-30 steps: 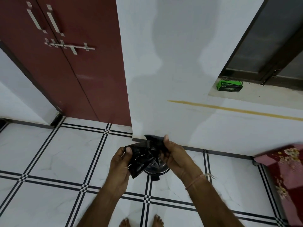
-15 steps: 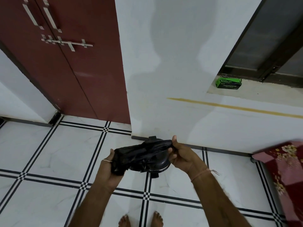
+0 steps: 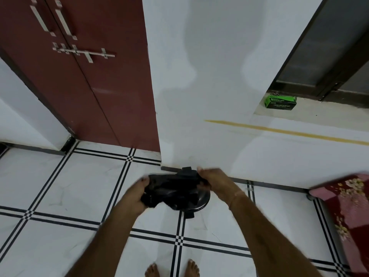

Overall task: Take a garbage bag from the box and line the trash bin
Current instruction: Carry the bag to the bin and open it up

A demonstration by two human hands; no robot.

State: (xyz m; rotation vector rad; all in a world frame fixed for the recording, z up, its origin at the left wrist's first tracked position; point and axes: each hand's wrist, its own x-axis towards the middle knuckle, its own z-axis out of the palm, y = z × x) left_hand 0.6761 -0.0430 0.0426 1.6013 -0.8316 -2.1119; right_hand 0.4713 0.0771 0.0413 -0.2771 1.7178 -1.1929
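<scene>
Fingers (image 3: 146, 181) of the left hand (image 3: 134, 193) are curled tight around one end of a crumpled black garbage bag (image 3: 171, 188), and the right hand (image 3: 212, 179) pinches the other end near the wall, so the bag stretches between the two hands in a bunched strip, held up in the air. Both hands are a bit blurred, but each is plainly clamped on the plastic. A thin thread band sits on the right wrist.

Directly beneath the bag, on the floor (image 3: 60, 196), stands a dark round trash bin (image 3: 201, 202), seen from above; only part of its rim and a small tab at the near side show past the plastic, and a dark squarish piece pokes out behind the bag against the skirting. I cannot tell whether the bag touches the bin.

The green garbage bag box (image 3: 280, 101) sits well apart from all this, up on the window ledge (image 3: 319, 112) to the right, lying flat on its side near the window frame. A dark red double door (image 3: 89, 76) with metal handles and a bolt fills the left side, next to the white wall (image 3: 199, 86). At the far right edge is a bed (image 3: 349, 206) under a red floral cover. Two bare feet (image 3: 172, 268) stand on the white tiles with black lines, right below the bin.
</scene>
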